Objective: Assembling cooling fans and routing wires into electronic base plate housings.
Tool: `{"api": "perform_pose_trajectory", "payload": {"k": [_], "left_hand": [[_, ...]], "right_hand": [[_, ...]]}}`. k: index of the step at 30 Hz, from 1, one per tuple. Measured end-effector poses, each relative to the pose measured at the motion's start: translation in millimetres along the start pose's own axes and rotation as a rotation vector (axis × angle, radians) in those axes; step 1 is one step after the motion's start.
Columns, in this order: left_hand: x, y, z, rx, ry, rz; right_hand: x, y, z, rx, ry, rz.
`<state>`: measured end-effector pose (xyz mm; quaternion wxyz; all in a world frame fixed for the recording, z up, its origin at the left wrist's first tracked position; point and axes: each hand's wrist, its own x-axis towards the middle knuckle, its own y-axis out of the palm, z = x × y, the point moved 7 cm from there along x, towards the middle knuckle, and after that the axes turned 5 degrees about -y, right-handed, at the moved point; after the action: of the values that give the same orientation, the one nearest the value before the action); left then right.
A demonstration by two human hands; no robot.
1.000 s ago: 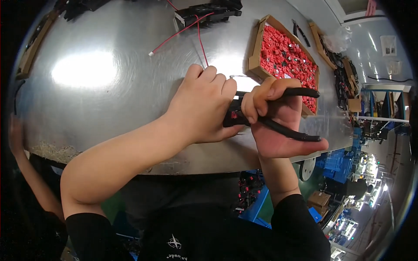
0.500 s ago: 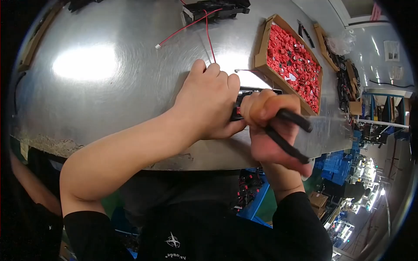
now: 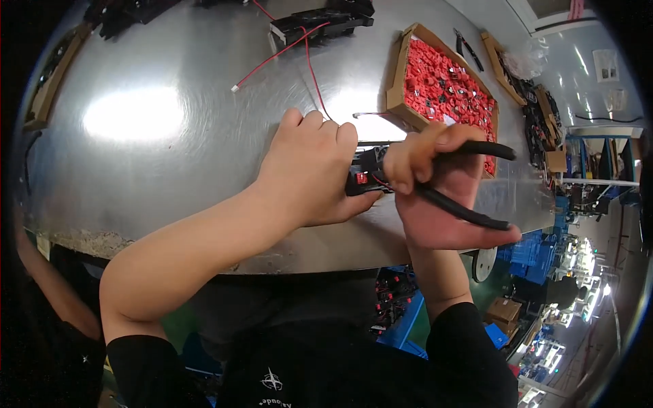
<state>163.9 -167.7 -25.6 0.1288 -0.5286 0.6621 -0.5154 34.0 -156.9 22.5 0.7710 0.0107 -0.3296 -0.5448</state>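
Observation:
My left hand [image 3: 309, 170] is closed around a black plastic assembly [image 3: 371, 162] on the metal table, its thumb along the near side. A small red piece [image 3: 361, 178] shows in that assembly just beyond my fingers. In my right hand [image 3: 435, 187] is a pair of pliers with black handles [image 3: 469, 213]. The handles are spread wide, one against the fingers, the other along the thumb. My right fingers hide the pliers' jaws, which point toward the assembly; whether they touch it I cannot tell. A red wire [image 3: 311, 71] runs from beside my left knuckles to the far side.
A cardboard box [image 3: 396, 92] full of small red parts [image 3: 445, 81] stands at the far right. Behind it lies another black-handled tool [image 3: 468, 51]. More black assemblies [image 3: 323, 24] lie at the back. Below the table edge is a blue crate [image 3: 408, 330]. Another person's arm [image 3: 58, 289] shows at left.
The pliers' handles have spread farther apart as my right hand's grip widened. My left hand appears slightly lower and farther left, and more of the black assembly and red piece shows between the hands.

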Motion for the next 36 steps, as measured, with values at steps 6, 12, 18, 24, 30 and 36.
{"api": "perform_pose_trajectory", "payload": {"k": [6, 12, 18, 24, 30, 36], "left_hand": [[0.8, 2.9, 3.6, -0.005, -0.025, 0.034], [5.4, -2.5, 2.7, 0.056, 0.023, 0.036], [3.4, -2.7, 4.2, -0.003, 0.006, 0.082], [-3.6, -16.0, -8.9, -0.025, 0.339, 0.066], [-24.3, -31.9, -52.6, -0.112, 0.765, 0.069], [-36.0, -23.4, -85.0, -0.245, 0.79, 0.241]], "right_hand": [[-10.1, -3.5, -26.4, -0.006, 0.037, -0.039], [-3.3, 0.1, -27.6, -0.056, -0.097, 0.086], [-6.5, 1.0, -20.5, -0.181, 0.029, 0.086], [-1.5, -5.4, 71.7, -0.607, 0.056, 0.238], [-82.0, -39.3, 83.7, -0.922, 0.748, 0.499], [-226.3, -37.4, 55.7, -0.302, 0.714, 0.096]]}}
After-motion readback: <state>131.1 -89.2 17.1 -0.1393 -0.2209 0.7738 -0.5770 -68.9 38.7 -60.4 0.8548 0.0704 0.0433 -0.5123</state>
